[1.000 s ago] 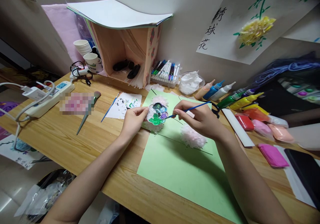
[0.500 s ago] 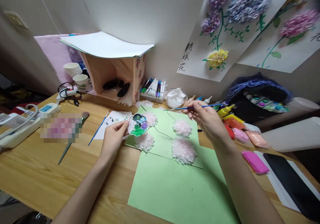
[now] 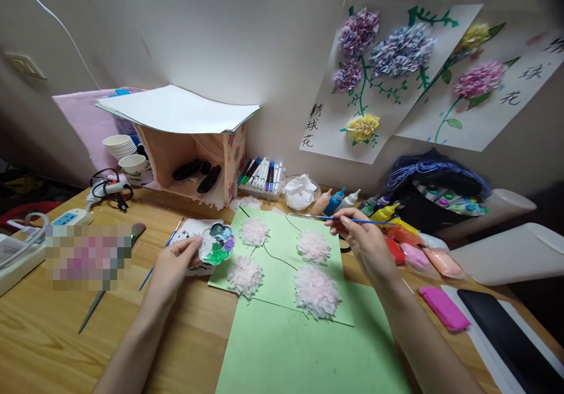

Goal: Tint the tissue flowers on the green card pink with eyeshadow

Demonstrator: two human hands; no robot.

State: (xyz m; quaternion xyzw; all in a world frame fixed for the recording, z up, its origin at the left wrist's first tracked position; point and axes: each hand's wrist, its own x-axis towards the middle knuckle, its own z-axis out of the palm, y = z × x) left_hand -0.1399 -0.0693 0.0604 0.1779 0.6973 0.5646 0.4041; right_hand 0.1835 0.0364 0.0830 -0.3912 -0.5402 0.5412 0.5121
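My left hand point(image 3: 173, 266) is closed on a small flower-shaped paint palette point(image 3: 217, 243) with green, blue and purple paint, held just left of the green paper point(image 3: 282, 276). My right hand point(image 3: 362, 240) pinches a thin blue paintbrush point(image 3: 335, 219), held level above the paper's far right corner, its tip pointing left. On the green paper lie several pale pink tissue flowers point(image 3: 316, 283) joined by thin black drawn stems. A second green sheet point(image 3: 308, 353) lies nearer to me.
Paint bottles point(image 3: 339, 201), a marker tray point(image 3: 261, 178) and a bowl of tissue point(image 3: 300, 192) line the wall. Clay packets point(image 3: 444, 307) lie at right. A spare blue brush point(image 3: 162, 252), a power strip point(image 3: 26, 247), paper cups point(image 3: 132, 158) and a pink box stand left. Flower pictures hang above.
The view has tilted up, showing more wall. My right hand lifted the brush off the palette and away to the right. My left hand drew the palette left, off the flowers.
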